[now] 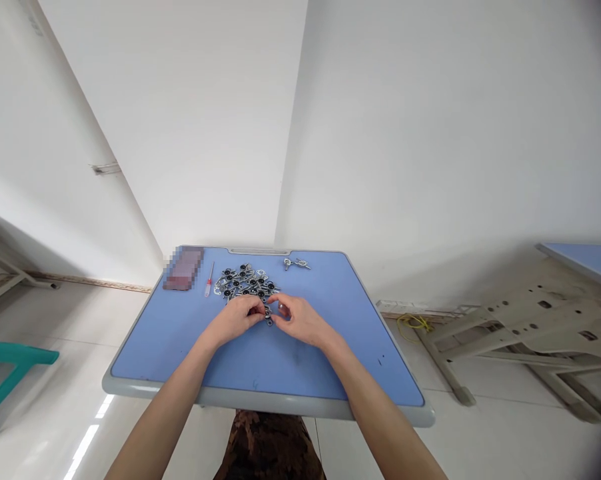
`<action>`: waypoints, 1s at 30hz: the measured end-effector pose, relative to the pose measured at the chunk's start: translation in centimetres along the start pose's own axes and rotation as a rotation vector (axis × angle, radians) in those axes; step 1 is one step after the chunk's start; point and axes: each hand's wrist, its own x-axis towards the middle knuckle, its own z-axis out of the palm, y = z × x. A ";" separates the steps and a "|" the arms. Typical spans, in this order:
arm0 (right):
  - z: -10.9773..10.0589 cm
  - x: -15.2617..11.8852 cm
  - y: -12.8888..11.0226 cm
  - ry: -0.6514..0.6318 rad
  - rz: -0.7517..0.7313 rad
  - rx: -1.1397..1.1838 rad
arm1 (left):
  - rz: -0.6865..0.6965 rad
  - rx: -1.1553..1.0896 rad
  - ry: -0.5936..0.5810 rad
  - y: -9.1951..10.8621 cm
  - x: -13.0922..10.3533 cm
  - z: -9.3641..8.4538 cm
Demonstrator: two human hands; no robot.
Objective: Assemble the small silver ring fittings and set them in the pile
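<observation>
Smooth blue table (325, 363) with rounded grey rim (280, 403) leaves room rightward; left hand (238, 315) pinches a small metal part (268, 319), right hand (303, 320) curving beside it, fingers parted.

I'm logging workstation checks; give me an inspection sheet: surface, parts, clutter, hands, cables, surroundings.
Surface: blue desk; dark marks toward its right edge.
Parts: pile of metal pieces with black discs; small metal part between the hands.
Clutter: screwdriver left of the pile; pixelated item farther left; loose metal pieces near the far edge.
Hands: left hand at the small metal part; right hand open, close by; contact unclear.
Cables: yellow cable on the floor, right of the desk.
Surroundings: white wall; green furniture at left; another desk at right.
</observation>
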 end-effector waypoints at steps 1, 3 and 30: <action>0.1 0.0 0.1 -0.029 0.005 -0.015 | -0.002 -0.003 0.004 0.0 0.0 0.0; 0.2 0.2 0.2 -0.063 0.013 -0.028 | -0.004 -0.004 0.013 -0.1 0.0 0.1; 1.2 0.7 0.9 0.058 0.039 -0.023 | 0.141 0.212 0.124 0.0 0.3 0.6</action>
